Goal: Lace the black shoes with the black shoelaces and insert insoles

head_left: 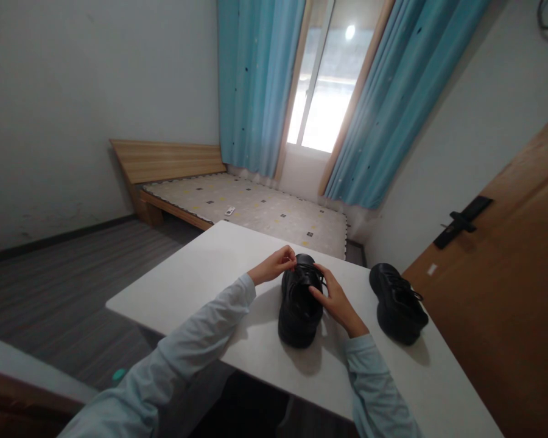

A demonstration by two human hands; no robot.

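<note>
A black lace-up shoe (298, 322) stands upright on the white table, its toe pointing away from me and its opening facing me. At the left edge of its lacing, my left hand (276, 266) is closed in a pinch on the shoelace (305, 272); the thin lace barely shows between the fingertips. My right hand (337, 298) grips the shoe's right side, with the thumb at the opening and the fingers by the laces. Farther right, a second black shoe (397, 304) rests on the table with its laces on, apart from both hands.
The white table (182, 286) reaches under both shoes. Beyond it is a bed (265, 210) with a patterned mattress and a small white remote-like object (229, 211). A wooden door (497, 274) is at the right, and blue curtains (260, 85) flank the window.
</note>
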